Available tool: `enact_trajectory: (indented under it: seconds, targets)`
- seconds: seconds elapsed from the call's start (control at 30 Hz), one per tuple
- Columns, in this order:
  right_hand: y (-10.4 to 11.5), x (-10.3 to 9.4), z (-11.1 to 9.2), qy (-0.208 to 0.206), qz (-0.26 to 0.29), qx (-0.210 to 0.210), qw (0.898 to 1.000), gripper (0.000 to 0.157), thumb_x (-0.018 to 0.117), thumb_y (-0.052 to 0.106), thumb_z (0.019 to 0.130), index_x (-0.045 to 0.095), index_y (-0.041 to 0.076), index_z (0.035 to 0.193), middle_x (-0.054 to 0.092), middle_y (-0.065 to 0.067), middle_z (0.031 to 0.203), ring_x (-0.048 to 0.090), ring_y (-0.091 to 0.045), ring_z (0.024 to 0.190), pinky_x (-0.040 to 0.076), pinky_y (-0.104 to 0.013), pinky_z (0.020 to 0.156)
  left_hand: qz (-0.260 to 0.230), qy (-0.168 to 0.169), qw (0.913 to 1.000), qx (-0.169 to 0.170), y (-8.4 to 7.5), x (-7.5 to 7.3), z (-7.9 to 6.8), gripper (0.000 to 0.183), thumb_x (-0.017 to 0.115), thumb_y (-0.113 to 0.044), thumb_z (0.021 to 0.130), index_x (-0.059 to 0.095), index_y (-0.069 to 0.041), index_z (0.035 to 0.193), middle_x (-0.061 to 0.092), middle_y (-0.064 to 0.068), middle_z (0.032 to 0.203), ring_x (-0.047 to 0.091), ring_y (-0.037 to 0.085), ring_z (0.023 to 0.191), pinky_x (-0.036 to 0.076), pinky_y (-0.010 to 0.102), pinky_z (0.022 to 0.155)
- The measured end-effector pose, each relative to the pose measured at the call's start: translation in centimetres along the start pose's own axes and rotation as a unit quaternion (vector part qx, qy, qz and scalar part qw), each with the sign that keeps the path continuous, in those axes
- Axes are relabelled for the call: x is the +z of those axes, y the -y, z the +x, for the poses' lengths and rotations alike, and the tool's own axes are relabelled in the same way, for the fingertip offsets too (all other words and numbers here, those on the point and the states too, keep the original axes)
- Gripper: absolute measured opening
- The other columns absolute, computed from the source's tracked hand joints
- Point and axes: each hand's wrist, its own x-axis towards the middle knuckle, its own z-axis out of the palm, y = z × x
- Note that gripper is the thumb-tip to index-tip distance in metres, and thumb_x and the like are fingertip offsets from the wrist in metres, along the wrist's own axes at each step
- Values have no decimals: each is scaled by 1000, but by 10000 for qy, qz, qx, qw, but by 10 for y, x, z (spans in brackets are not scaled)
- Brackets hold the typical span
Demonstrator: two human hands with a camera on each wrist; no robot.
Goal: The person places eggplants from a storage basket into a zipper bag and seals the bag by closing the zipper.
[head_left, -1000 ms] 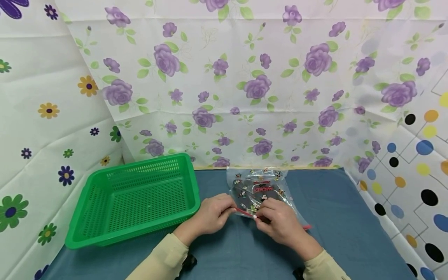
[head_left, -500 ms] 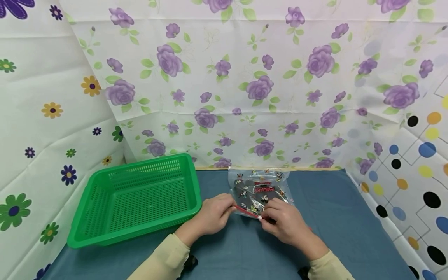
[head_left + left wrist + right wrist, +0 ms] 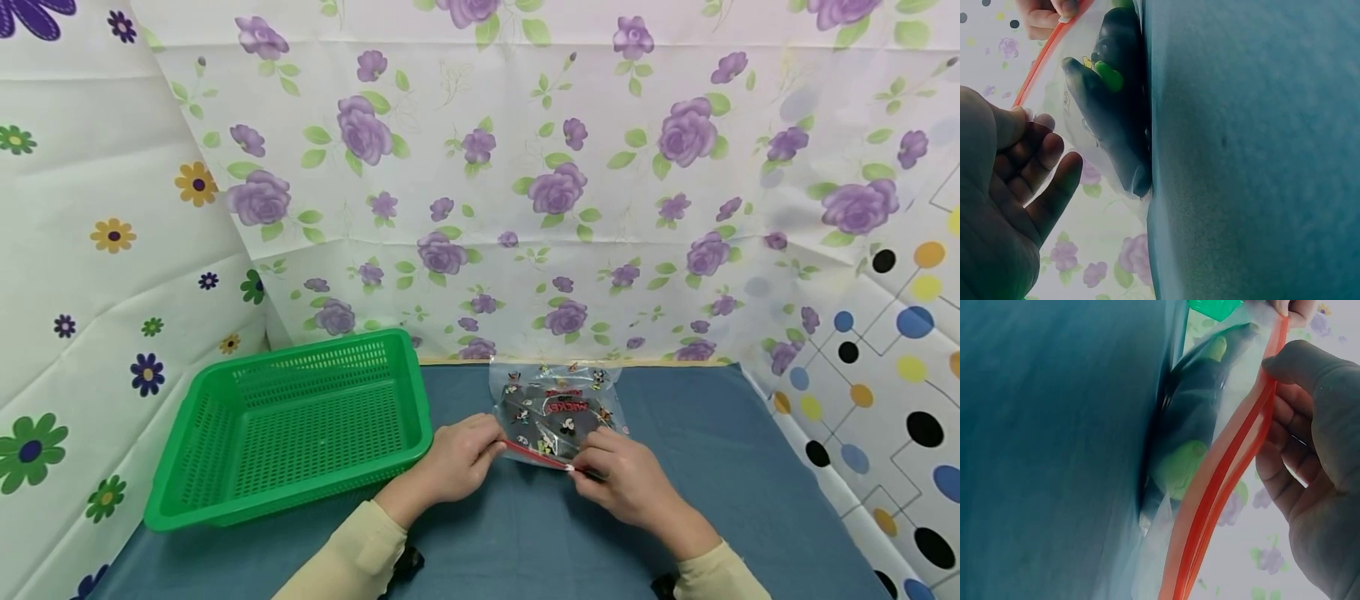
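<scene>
A clear zip bag with a cartoon print and red lettering lies on the table. My left hand pinches the left end of its red zip strip. On the same strip, farther right, my right hand pinches the small white slider. Inside the bag is a dark, lumpy thing with green spots, its kind unclear. In the right wrist view, the two red zip edges stand apart on the near side of the right thumb, and toward the left hand they run together.
A green perforated plastic basket stands left of the bag, close to my left forearm. Blue cloth covers the table. Behind it hangs a floral sheet, with patterned sheets at both sides.
My right hand has slid to the right along the zip with the slider, leaving a longer stretch of red strip between the hands. My left hand has stayed at the strip's left end.
</scene>
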Motion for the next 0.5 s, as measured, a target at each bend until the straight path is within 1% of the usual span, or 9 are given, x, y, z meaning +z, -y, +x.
enact_trajectory:
  seconds: [0.17,0.27,0.33,0.43,0.5]
  targets:
    - [-4,-3,-5,-11,-1,-13,10000,15,83,17,83,73,28,87,62,15,88,44,0,75,42,-22,61,-19,29,10000,-85,1,0,0,10,57,-25,107,65,-22,102,58,-12,92,52,3,79,42,22,61]
    - [-6,-6,-9,65,19,64,10000,14,82,17,84,73,28,86,61,15,88,45,-1,73,43,-24,62,-14,49,9999,-135,0,-1,0,12,56,-25,107,65,-22,101,58,-12,91,52,4,79,42,23,62]
    - [-7,-8,-11,109,27,127,9999,14,82,17,84,73,28,86,61,16,88,49,-3,72,46,-27,65,-32,56,9999,-150,0,-1,0,12,55,-26,107,65,-22,101,57,-12,91,52,4,79,42,23,62]
    - [-9,-11,-13,114,25,155,9998,14,83,19,84,73,29,85,61,17,89,56,-5,74,54,-37,77,-54,44,9999,-150,0,-1,0,13,54,-26,108,65,-21,100,56,-12,91,51,4,79,41,24,62]
    - [-11,-12,-15,69,0,143,9999,14,84,19,83,74,28,85,61,17,89,57,-4,75,56,-43,83,-75,13,9999,-145,0,-1,1,14,54,-26,108,64,-20,100,55,-12,91,50,4,78,41,24,62]
